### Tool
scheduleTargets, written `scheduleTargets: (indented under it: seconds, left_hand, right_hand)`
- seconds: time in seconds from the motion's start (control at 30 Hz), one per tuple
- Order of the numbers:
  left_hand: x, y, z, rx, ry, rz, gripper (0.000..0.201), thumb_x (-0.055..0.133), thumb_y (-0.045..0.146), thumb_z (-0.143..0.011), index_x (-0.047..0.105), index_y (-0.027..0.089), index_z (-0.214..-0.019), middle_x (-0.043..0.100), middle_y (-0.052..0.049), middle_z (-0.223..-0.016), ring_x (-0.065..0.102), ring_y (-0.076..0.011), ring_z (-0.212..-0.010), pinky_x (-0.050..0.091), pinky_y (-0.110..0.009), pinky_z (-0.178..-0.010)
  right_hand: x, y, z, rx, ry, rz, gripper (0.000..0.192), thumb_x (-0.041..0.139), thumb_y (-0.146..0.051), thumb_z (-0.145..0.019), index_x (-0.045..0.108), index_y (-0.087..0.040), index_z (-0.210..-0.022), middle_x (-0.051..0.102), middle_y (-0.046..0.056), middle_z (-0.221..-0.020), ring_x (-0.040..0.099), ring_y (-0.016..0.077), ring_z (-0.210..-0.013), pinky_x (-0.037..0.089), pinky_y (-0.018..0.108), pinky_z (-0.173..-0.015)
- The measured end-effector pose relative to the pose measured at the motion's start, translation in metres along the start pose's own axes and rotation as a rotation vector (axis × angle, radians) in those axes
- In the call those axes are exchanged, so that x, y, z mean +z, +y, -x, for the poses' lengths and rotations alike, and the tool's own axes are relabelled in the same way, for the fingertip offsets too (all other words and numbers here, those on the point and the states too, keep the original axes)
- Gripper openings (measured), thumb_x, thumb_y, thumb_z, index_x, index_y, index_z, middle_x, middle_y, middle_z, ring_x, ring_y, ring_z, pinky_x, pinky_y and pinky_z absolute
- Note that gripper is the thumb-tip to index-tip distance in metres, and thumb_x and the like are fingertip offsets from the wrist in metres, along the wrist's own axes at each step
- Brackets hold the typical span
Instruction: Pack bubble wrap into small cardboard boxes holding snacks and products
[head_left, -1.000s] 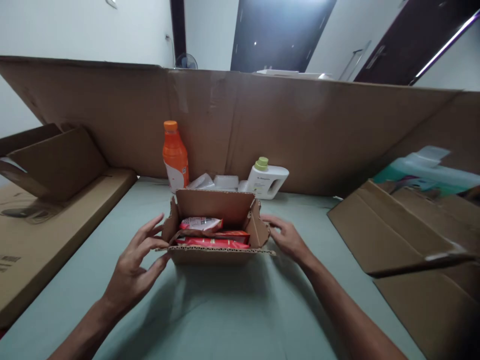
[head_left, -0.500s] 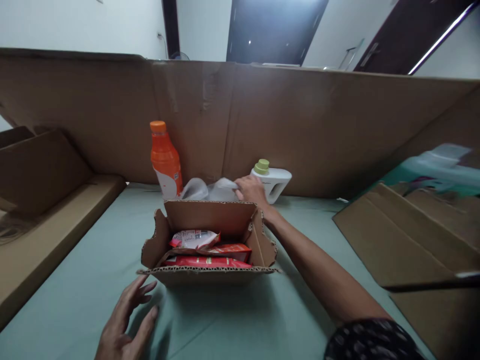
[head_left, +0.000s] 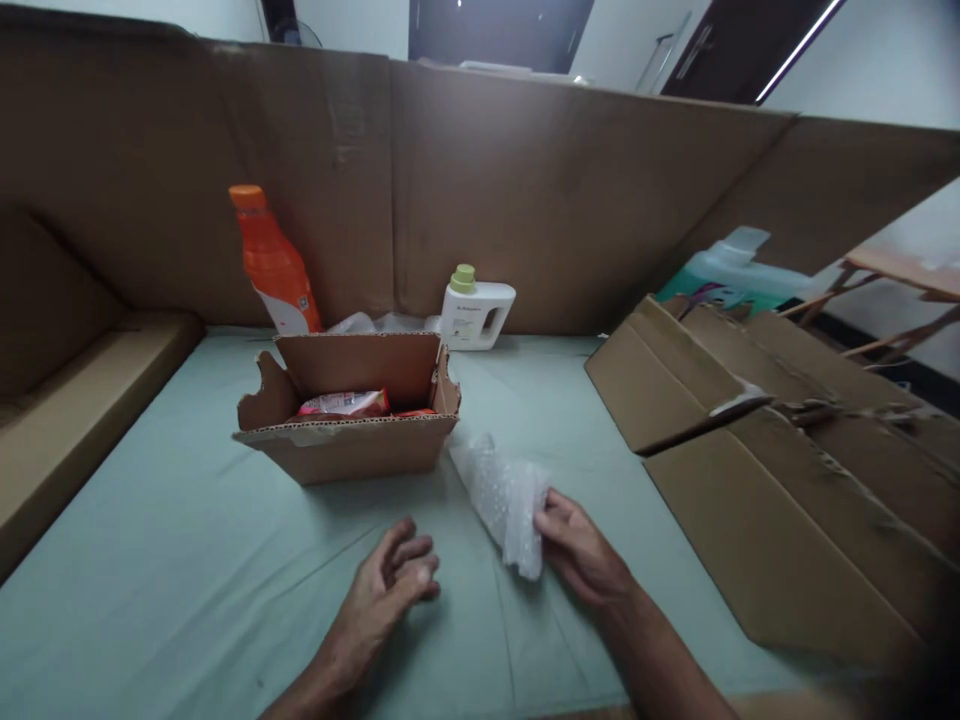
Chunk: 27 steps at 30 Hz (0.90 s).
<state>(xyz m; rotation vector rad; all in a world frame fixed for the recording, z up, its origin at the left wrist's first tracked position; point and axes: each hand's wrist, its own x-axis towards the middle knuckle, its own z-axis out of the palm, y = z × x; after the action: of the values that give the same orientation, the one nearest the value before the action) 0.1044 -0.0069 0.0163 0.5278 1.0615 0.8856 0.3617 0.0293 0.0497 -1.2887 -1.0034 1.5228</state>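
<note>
Bubble wrap pinched in the right hand, beside an open box of packets

A tall cardboard panel stretches across the far side. In front of it lies the worktop, spread with a pale green cloth that is creased toward the near side.

On the right stand two big cartons, one nearer than the other, with rough-edged flaps. On the left, a long, flat cardboard box runs along the side of the cloth.

Left of centre sits the smaller open box, upright, its cut edges wavy at both ends. A teal jug shows above the farther carton; whether it is inside or behind, I cannot tell. An orange bottle with an orange cap is behind the open box, leaning in the view. A white bottle with a green cap and a loop handle stands near the panel, just past the open box's right end.

The bubble wrap hangs crumpled over the cloth, right of the open box, its far end close to that box's corner. The right hand's thumb and fingers close on its right edge. The left hand is well apart from it, before the open box, fingers loosely curled around nothing visible.

Smallest are the red and white packets inside the open box, partly hidden by its front wall.
</note>
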Motion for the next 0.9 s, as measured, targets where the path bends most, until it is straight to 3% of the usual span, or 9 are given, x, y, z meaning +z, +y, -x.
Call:
scheduleTargets:
  seconds: [0.13,0.2,0.33,0.43,0.5,0.6,0.73,0.83,0.9]
  left_hand:
    - [0.043,-0.012,0.001,-0.317,-0.325,0.346,0.058,0.085,0.052,-0.070,0.069,0.011,-0.107,0.073,-0.017,-0.103,0.071,-0.0297,-0.096,0.055,-0.043,-0.087]
    - [0.052,-0.016,-0.003,-0.343,-0.361,0.446,0.047,0.086,0.049,-0.069,0.073,0.011,-0.093,0.075,-0.013,-0.093,0.071,-0.0267,-0.089,0.054,-0.039,-0.085]
    - [0.034,-0.009,-0.009,-0.037,0.009,0.452,0.039,0.093,0.036,-0.057,0.073,0.015,-0.084,0.075,-0.006,-0.089,0.070,-0.0229,-0.088,0.053,-0.033,-0.087]
    - [-0.004,0.006,-0.001,0.226,0.278,0.137,0.042,0.090,0.043,-0.061,0.072,0.015,-0.087,0.074,-0.005,-0.090,0.068,-0.0226,-0.089,0.052,-0.032,-0.087]
    - [-0.029,0.013,0.009,0.261,0.354,-0.052,0.045,0.088,0.047,-0.064,0.072,0.014,-0.091,0.073,-0.006,-0.090,0.068,-0.0231,-0.086,0.053,-0.033,-0.081]
    - [-0.056,0.015,0.023,0.182,0.353,-0.070,0.055,0.085,0.052,-0.066,0.069,0.014,-0.102,0.073,-0.009,-0.094,0.069,-0.0238,-0.082,0.057,-0.034,-0.072]
    - [-0.067,0.018,0.031,0.067,0.334,-0.095,0.049,0.087,0.052,-0.060,0.067,0.014,-0.085,0.072,-0.007,-0.080,0.070,-0.0215,-0.072,0.057,-0.032,-0.065]
    - [-0.078,0.028,0.033,0.069,0.330,-0.231,0.041,0.082,0.051,-0.061,0.065,0.016,-0.071,0.070,-0.006,-0.069,0.068,-0.0196,-0.064,0.056,-0.030,-0.062]
    - [-0.095,0.035,0.036,0.083,0.330,-0.394,0.034,0.077,0.049,-0.064,0.065,0.017,-0.067,0.068,-0.004,-0.063,0.062,-0.0163,-0.058,0.052,-0.026,-0.058]
  right_hand:
    - [0.023,0.027,0.041,0.166,-0.221,-0.150,0.056,0.083,-0.063,-0.059,0.073,-0.019,-0.092,0.074,0.007,-0.077,0.068,0.0223,-0.067,0.054,0.035,-0.070]
    - [0.025,0.034,0.052,0.188,-0.256,-0.149,0.053,0.083,-0.061,-0.058,0.072,-0.019,-0.088,0.073,0.006,-0.073,0.067,0.0229,-0.064,0.054,0.035,-0.066]
    - [0.009,0.037,0.050,0.127,0.010,-0.146,0.051,0.073,-0.067,-0.068,0.073,-0.022,-0.094,0.075,0.010,-0.082,0.071,0.0287,-0.074,0.056,0.039,-0.064]
    - [-0.009,0.036,0.039,0.116,0.220,-0.114,0.047,0.067,-0.064,-0.077,0.071,-0.023,-0.101,0.076,0.013,-0.095,0.072,0.0316,-0.085,0.058,0.041,-0.063]
    - [-0.013,0.035,0.035,0.035,0.322,0.050,0.047,0.063,-0.062,-0.083,0.069,-0.023,-0.109,0.074,0.015,-0.111,0.071,0.0333,-0.097,0.060,0.043,-0.068]
    - [0.007,0.033,0.033,-0.297,0.385,0.511,0.039,0.061,-0.050,-0.090,0.067,-0.025,-0.119,0.065,0.014,-0.135,0.062,0.0342,-0.119,0.056,0.051,-0.094]
    - [0.079,0.032,0.025,-0.732,-0.026,0.975,0.035,0.056,-0.024,-0.093,0.064,-0.027,-0.126,0.060,0.011,-0.141,0.056,0.0317,-0.130,0.047,0.054,-0.107]
    - [0.114,0.039,0.015,-0.707,-0.339,1.186,0.040,0.056,-0.018,-0.091,0.061,-0.024,-0.130,0.056,0.011,-0.147,0.053,0.0309,-0.133,0.044,0.054,-0.110]
    - [0.107,0.047,0.011,-0.637,-0.322,1.284,0.041,0.057,-0.017,-0.089,0.063,-0.023,-0.129,0.058,0.012,-0.146,0.053,0.0321,-0.133,0.042,0.057,-0.111]
